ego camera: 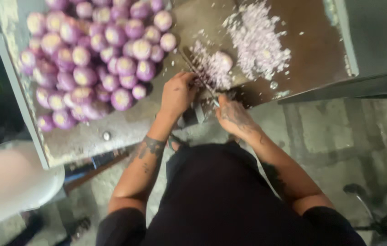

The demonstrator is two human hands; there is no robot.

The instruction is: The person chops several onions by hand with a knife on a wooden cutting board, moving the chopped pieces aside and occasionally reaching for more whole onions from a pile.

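Note:
My right hand point(233, 117) grips the handle of a long knife point(198, 73), whose thin blade lies slantwise across a dark chopping board point(307, 41). My left hand point(178, 93) sits just left of the blade, fingers curled down at the near end of a small pile of chopped purple onion point(211, 68). What is under those fingers is hidden. A larger heap of chopped onion point(257, 41) lies further back on the board.
Several peeled purple onions point(97, 54) are heaped on the metal table point(88, 136) to the left. A grey metal surface point(380, 36) stands at the right. A white rounded object point(11, 182) is at the lower left. Concrete floor point(339, 136) lies below.

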